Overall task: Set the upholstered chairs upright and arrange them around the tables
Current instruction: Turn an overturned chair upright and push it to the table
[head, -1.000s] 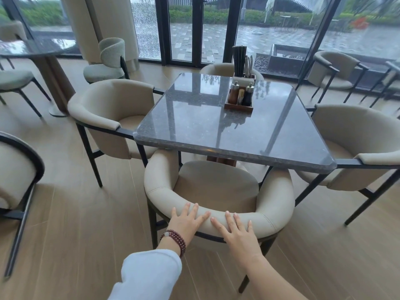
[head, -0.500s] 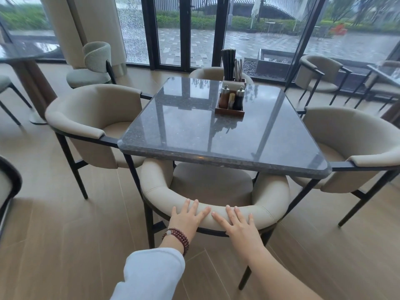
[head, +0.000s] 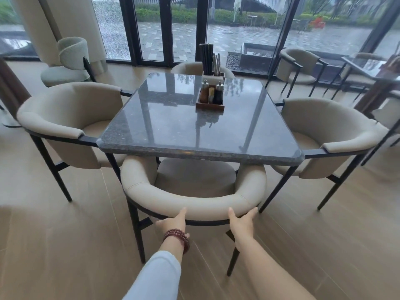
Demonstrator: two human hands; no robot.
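A dark stone table (head: 173,126) has four beige upholstered chairs standing upright around it. The near chair (head: 194,204) is tucked in, its seat partly under the table's front edge. My left hand (head: 173,221), with a bead bracelet on the wrist, presses against the outer back of its curved backrest. My right hand (head: 241,221) presses the same backrest a little to the right. The fingers of both hands look spread and fairly straight. The left chair (head: 71,113), the right chair (head: 337,124) and the far chair (head: 188,68) also face the table.
A wooden condiment caddy (head: 211,100) with grinders and chopsticks stands on the table's far half. A green chair (head: 71,59) sits by a column at back left. Another beige chair (head: 300,63) and a second table (head: 372,68) are at back right. Glass doors line the far wall.
Both hands slid from the top of the near chair's backrest down onto its outer back. The chair sits further under the table.
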